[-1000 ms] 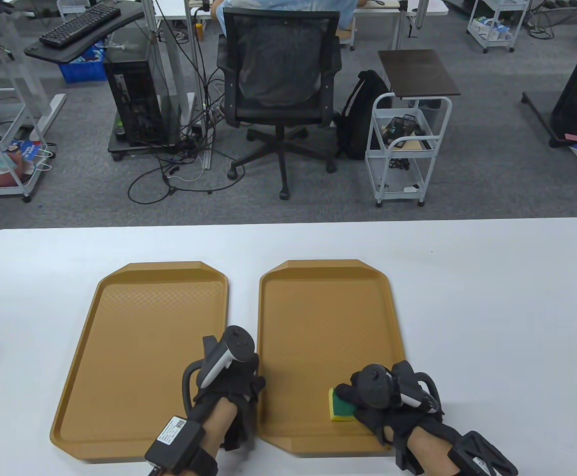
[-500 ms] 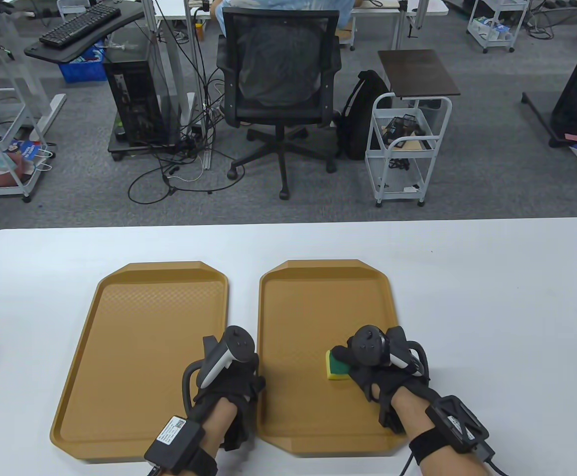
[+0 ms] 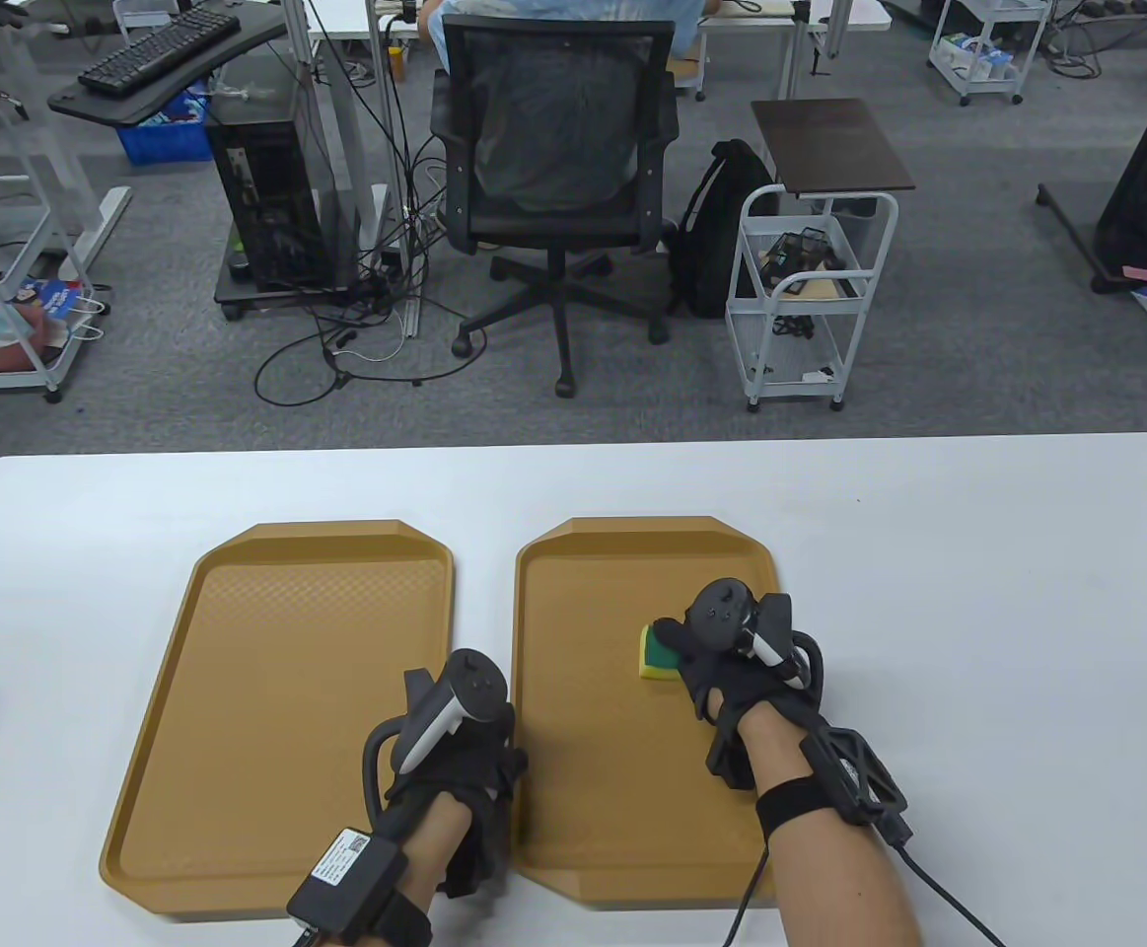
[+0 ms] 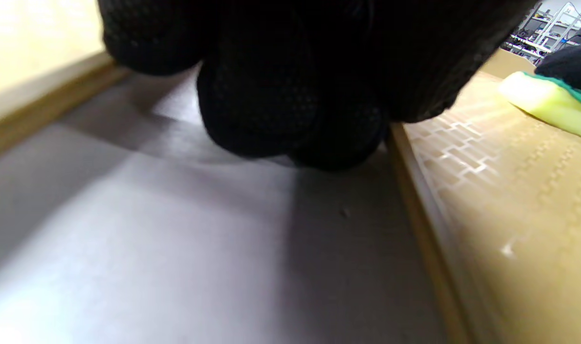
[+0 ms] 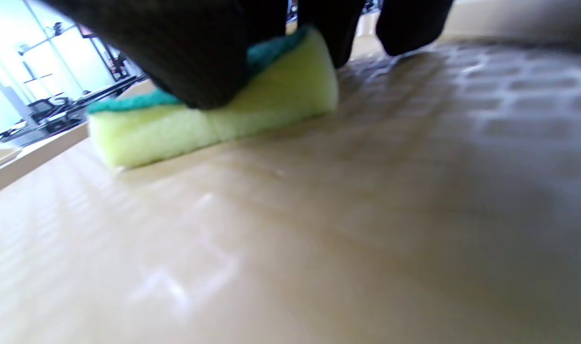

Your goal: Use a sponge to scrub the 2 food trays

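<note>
Sponge (image 3: 654, 653) sat mid-way up the right food tray (image 3: 573, 789) in the table view, your right hand (image 3: 731, 641) gripping it from above, yellow side down; your left hand (image 3: 455, 750) rested in the gap between the right tray and the left food tray (image 3: 238, 691). From the left wrist, your fingers (image 4: 280, 105) touched the white table (image 4: 175, 263) by the right tray's rim, though I couldn't tell their set. From the right wrist, your fingertips (image 5: 199, 57) pinched the sponge's green top. Judging by position, you were scrubbing the right tray; the left looked untouched.
</note>
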{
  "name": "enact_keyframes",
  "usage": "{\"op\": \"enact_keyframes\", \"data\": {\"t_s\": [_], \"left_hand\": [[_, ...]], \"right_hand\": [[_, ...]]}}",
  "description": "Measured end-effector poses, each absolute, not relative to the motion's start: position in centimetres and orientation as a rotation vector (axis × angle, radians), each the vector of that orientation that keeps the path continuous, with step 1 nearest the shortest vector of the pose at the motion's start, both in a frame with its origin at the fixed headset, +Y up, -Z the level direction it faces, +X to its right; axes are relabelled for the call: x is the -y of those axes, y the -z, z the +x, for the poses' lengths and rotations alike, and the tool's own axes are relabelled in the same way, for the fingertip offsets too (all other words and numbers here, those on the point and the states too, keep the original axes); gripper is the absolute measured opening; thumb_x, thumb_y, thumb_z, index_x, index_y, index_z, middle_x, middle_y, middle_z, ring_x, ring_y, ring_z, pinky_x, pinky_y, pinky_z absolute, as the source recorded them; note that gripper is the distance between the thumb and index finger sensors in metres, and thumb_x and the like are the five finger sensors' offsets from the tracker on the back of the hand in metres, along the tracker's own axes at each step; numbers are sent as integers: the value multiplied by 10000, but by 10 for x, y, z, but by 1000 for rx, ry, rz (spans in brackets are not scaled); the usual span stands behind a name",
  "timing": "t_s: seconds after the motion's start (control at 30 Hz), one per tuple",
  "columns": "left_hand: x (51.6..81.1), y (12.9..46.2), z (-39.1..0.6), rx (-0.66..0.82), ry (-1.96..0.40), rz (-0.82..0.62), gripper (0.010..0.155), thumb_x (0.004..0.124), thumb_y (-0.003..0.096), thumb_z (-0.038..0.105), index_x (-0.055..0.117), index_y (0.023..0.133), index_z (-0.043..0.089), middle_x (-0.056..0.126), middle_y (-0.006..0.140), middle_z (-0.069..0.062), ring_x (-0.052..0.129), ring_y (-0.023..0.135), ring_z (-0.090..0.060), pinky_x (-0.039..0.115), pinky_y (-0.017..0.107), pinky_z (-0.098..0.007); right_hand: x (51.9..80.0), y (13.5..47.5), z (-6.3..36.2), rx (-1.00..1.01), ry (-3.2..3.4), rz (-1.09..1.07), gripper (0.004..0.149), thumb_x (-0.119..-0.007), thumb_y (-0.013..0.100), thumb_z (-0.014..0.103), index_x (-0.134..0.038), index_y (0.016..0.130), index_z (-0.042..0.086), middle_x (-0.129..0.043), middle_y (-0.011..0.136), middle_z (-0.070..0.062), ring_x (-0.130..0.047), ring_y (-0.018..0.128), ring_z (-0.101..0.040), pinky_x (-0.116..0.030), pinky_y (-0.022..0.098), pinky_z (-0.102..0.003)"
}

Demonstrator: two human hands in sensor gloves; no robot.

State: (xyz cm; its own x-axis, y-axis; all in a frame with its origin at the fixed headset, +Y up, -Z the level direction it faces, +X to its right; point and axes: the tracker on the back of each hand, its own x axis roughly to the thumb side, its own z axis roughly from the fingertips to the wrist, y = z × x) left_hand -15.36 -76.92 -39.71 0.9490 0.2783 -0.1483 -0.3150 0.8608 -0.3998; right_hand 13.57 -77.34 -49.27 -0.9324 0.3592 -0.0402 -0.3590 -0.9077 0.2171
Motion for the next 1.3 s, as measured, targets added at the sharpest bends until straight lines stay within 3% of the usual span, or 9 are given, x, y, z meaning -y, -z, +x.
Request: {"op": "enact_keyframes", "data": {"t_s": [0.43,0.83,1.0,1.3], "left_hand": [[769,397,-153,-87,-313,-433,612,894,447,443,715,1010,287,1062,565,55,1050,411,-221,835,408,-400],[770,397,-153,-85,-310,-433,613,891,447,442,713,1012,284,1059,566,52,1048,411,-221,834,408,-402],[770,397,-153,-85,-310,-434,615,891,448,442,712,1014,282,1059,567,53,1047,413,-221,833,409,-403],[770,397,-153,-85,-309,-434,615,890,448,443,711,1014,283,1058,566,54,1047,413,-221,833,410,-402]], "right_hand": [[778,531,120,-277,-2669,-184,510,-827,494,260,-721,956,450,-545,1155,-9,-523,1085,-392,-499,785,-653],[776,528,65,-306,-2735,69,555,-844,493,298,-662,1004,416,-562,1148,-47,-574,1058,-411,-544,764,-650],[775,525,70,-337,-2757,87,574,-855,487,316,-641,1009,420,-571,1141,-40,-594,1050,-373,-556,758,-648],[769,497,69,-381,-2901,301,636,-888,462,364,-593,1024,408,-616,1112,-63,-684,999,-347,-600,752,-616]]}}
